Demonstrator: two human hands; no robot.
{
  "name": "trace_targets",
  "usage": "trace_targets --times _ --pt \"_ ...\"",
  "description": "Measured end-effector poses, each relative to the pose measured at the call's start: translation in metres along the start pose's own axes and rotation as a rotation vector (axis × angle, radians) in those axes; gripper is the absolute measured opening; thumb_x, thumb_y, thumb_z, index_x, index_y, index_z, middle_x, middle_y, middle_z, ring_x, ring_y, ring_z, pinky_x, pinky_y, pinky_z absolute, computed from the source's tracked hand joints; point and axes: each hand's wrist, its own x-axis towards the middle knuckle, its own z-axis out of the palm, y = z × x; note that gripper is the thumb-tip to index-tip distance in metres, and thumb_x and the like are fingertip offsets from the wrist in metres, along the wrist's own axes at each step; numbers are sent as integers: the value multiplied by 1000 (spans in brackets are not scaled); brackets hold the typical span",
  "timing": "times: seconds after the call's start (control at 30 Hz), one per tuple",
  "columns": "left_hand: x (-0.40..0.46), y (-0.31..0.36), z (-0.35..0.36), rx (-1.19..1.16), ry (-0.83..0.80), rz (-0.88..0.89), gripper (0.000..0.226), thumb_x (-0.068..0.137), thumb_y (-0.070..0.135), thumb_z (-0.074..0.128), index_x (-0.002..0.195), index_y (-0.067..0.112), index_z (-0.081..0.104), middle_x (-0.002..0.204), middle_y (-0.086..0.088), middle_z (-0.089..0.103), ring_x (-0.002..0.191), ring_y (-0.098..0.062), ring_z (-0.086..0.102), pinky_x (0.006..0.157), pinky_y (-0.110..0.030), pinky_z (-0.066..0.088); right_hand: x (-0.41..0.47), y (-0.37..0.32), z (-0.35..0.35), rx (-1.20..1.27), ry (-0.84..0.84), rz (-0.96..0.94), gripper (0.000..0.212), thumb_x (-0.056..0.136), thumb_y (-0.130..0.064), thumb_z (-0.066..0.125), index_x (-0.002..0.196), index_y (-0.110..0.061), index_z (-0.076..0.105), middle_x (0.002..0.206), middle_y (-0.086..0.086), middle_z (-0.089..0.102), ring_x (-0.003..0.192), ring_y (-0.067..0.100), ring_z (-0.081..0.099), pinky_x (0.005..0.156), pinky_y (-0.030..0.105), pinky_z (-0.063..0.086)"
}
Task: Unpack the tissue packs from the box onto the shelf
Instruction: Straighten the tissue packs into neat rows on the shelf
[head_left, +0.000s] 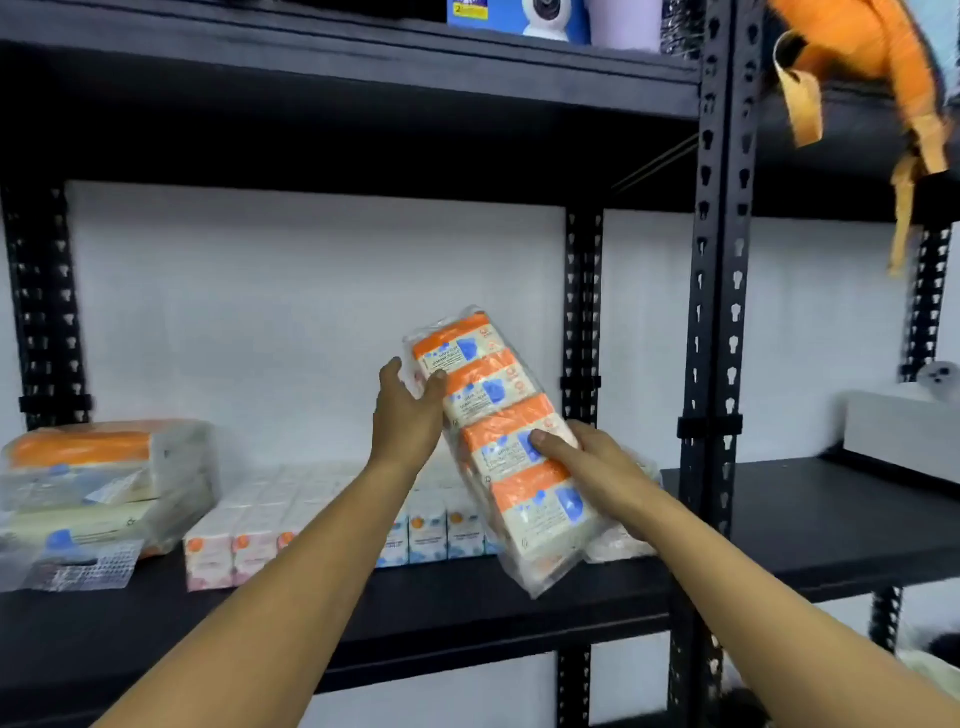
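Above the black shelf (857, 525), a person holds a tissue pack (511, 447) in both hands, clear of the board and tilted, its top leaning left and away. It is a clear-wrapped bundle of four orange-and-white packets in a row. The left hand (408, 410) grips the pack's upper left edge, thumb across the front of the second packet and fingers behind. The right hand (587, 467) holds the lower right side, thumb pressed on the third packet's face and fingers curled under the wrap. On the shelf behind and below the pack stands a row of small boxes (322, 519), pink at the left and blue at the right. At the far left lie stacked packs (104, 478) in wrap. An orange bag (872, 62) hangs at the upper right.
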Motion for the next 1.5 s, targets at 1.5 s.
trace_targets --times 1.5 --pt "78 -107 184 98 -661 -177 65 92 -5 32 150 24 36 141 -2 56 111 -14 61 73 -24 46 162 24 -71 -892 -31 392 22 89 -32 58 73 -19 52 76 3 50 68 19 48 65 28 40"
